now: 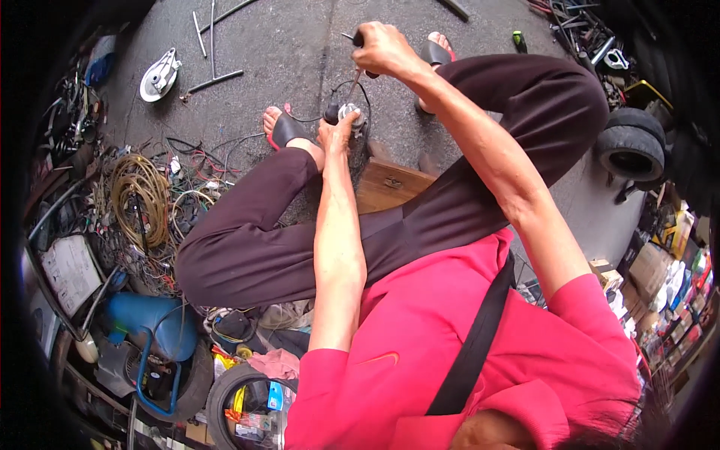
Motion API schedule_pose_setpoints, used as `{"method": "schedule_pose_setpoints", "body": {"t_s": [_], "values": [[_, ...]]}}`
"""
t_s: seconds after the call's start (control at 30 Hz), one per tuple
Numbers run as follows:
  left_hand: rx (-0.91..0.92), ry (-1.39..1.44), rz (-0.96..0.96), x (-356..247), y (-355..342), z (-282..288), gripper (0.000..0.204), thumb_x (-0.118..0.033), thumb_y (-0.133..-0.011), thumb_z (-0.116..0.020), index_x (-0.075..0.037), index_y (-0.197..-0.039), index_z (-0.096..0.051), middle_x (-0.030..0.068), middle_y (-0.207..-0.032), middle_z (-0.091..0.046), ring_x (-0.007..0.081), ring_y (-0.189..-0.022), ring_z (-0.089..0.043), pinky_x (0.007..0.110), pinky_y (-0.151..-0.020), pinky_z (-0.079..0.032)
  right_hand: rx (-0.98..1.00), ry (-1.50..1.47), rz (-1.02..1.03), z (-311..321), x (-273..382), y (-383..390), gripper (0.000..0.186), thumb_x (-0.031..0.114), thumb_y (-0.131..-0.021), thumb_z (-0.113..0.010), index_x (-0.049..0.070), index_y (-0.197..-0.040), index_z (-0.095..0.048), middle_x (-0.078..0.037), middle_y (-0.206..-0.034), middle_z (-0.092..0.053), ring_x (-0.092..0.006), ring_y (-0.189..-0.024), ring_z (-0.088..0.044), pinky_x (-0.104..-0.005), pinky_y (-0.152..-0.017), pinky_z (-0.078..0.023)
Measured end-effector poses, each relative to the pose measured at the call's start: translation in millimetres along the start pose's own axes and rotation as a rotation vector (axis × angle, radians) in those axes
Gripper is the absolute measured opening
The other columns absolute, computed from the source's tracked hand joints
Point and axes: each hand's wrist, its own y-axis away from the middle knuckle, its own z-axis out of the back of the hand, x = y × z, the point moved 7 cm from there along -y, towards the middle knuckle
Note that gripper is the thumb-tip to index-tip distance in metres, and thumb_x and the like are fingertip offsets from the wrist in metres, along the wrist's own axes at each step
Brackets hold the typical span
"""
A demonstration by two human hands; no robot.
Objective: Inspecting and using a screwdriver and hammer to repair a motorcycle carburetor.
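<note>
Right hand [384, 51] up top, fist closed around a dark-handled tool [354, 87], its thin shaft slanting down toward a small silvery part [352, 113]. And there's the left hand [334, 135], gripping that part low over the floor [255, 82], between the sandalled feet! A black cable [367, 96] loops beside it, a wooden box [388, 187] sits just nearer the body.

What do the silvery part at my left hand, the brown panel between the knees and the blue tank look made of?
Silvery part: probably bare metal, going by its bright, pale shine.
Brown panel: looks like wood, varnished or stained, from its warm brown tone.
Blue tank: likely painted metal, with a soft sheen on its rounded side, though plastic can't be ruled out.
</note>
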Motion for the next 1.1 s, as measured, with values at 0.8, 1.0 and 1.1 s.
{"method": "schedule_pose_setpoints", "body": {"t_s": [0.8,1.0,1.1], "values": [[0.526,1.123,0.198,8.4,11.0,-64.8,0.033,-0.009,-0.074,-0.072,-0.011,-0.105,-0.061,0.0050,-0.099,-0.063,0.0216,-0.094,-0.058,0.050,-0.086,-0.040,-0.165,-0.050,0.427,24.0,47.5,63.9,0.024,0.017,-0.083,-0.061,0.002,-0.092,-0.044,-0.020,-0.083,-0.055,-0.0394,-0.082,-0.056,-0.0456,-0.072,-0.045],[0.373,1.245,0.220,4.7,11.9,-66.5,0.022,-0.013,-0.081,-0.067,-0.010,-0.102,-0.062,0.0043,-0.103,-0.062,0.0217,-0.102,-0.053,0.054,-0.099,-0.030,-0.136,0.006,0.504,20.0,60.2,61.2,0.023,0.017,-0.084,-0.060,0.002,-0.092,-0.044,-0.019,-0.085,-0.055,-0.0384,-0.084,-0.057,-0.0453,-0.072,-0.046],[0.384,1.317,0.252,-2.5,13.4,-63.9,0.025,-0.013,-0.081,-0.067,-0.008,-0.105,-0.061,0.0053,-0.107,-0.061,0.0238,-0.103,-0.053,0.054,-0.098,-0.033,-0.092,0.015,0.511,14.8,63.4,53.5,0.023,0.017,-0.084,-0.060,0.002,-0.092,-0.045,-0.019,-0.086,-0.056,-0.0383,-0.084,-0.057,-0.0454,-0.072,-0.046]]}}
